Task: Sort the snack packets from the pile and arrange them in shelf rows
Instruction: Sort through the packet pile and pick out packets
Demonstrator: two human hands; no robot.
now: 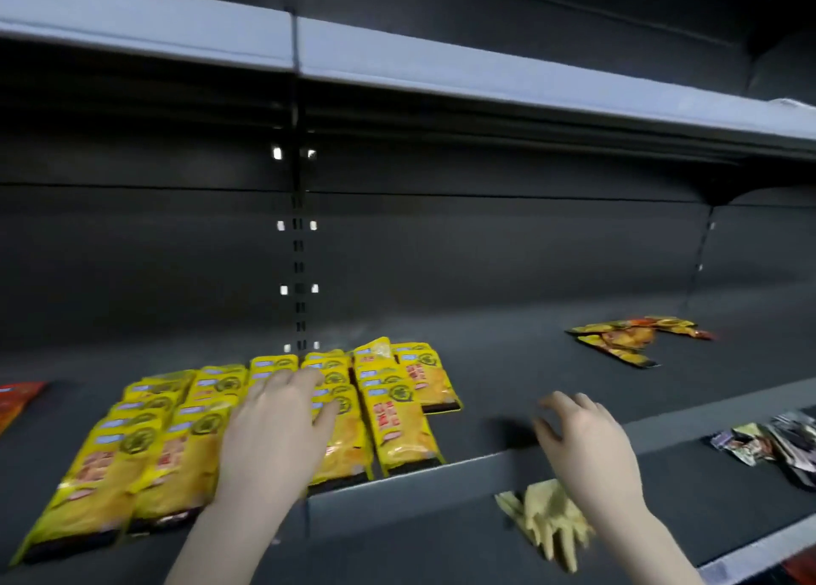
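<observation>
Several yellow snack packets lie in overlapping rows on the dark shelf. My left hand lies flat on the middle rows, its fingers straight and spread over the packets. To their right, my right hand hovers over the shelf's front lip with its fingers loosely curled and nothing in it. A small pile of orange and yellow packets lies far back on the right.
A red packet shows at the left edge. On the lower shelf lie pale yellow gloves and dark mixed packets. An upper shelf overhangs. An upright slotted post divides the back wall.
</observation>
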